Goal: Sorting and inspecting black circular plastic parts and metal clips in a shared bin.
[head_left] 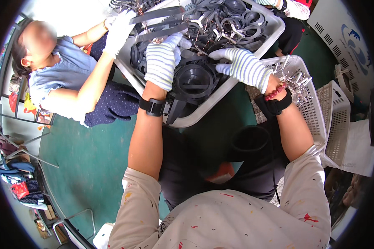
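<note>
Left hand (164, 58) (grip unclear), right hand (243, 64) open-fingered on black rings (194, 81), white tray (203, 110).

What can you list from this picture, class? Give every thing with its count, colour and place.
tray: one, white, top centre.
black rings: many, black, in the tray.
metal clips: many, silver, in the basket.
basket: one, white, right of the tray.
second basket: one, white, far right.
co-worker: one, blue top, white glove, upper left.
floor: green, left.
left hand: striped glove, on the black rings.
right hand: striped glove, on the black rings.
</note>
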Motion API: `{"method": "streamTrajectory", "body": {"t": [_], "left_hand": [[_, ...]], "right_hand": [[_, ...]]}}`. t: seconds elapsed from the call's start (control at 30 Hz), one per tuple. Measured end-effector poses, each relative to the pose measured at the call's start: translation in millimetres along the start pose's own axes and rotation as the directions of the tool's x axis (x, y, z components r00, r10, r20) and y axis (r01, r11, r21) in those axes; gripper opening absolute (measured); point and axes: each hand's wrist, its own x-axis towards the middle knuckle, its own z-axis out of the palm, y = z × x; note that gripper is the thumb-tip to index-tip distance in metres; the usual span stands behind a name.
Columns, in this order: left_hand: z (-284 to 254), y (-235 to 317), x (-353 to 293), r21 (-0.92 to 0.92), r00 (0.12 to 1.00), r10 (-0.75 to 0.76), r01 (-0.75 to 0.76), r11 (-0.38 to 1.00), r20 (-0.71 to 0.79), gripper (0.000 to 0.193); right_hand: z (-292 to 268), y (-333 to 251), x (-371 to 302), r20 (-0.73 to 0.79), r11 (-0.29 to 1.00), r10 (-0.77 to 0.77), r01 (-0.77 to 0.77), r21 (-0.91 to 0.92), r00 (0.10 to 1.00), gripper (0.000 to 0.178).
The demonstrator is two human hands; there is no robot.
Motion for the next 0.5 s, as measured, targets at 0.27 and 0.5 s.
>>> {"method": "streamTrajectory", "body": {"t": [0.27,0.5], "left_hand": [[-23,-26,10,0.655,0.893,0.411,-0.422,0.627,0.182,0.026],[-14,-55,21,0.336,0.886,-0.464,0.433,0.836,0.016,0.034]], "right_hand": [[53,-23,4,0.345,0.807,-0.236,0.381,-0.451,0.908,0.036],[32,-6,1,0.171,0.98,-0.148,0.168,-0.109,0.974,0.031]]}}
